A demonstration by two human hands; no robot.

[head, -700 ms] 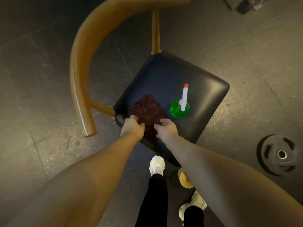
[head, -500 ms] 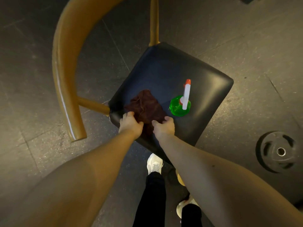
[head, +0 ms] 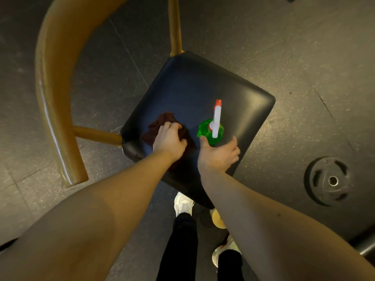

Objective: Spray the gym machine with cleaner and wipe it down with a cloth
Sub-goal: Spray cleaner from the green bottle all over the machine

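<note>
A weight plate [head: 328, 180] lies on the dark speckled floor [head: 304, 47], right of the chair. The chair's wooden backrest [head: 52, 78] curves at the left. On the black seat [head: 203, 88] the left hand [head: 169, 139] grips the cloth [head: 160, 123] with curled fingers. The right hand [head: 217, 157], blurred and spread wide, is just beside the upright bottle [head: 205, 130] and not closed round it.

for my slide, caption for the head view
Left hand grips cloth on chair seat; right hand reaches for bottle.
</note>
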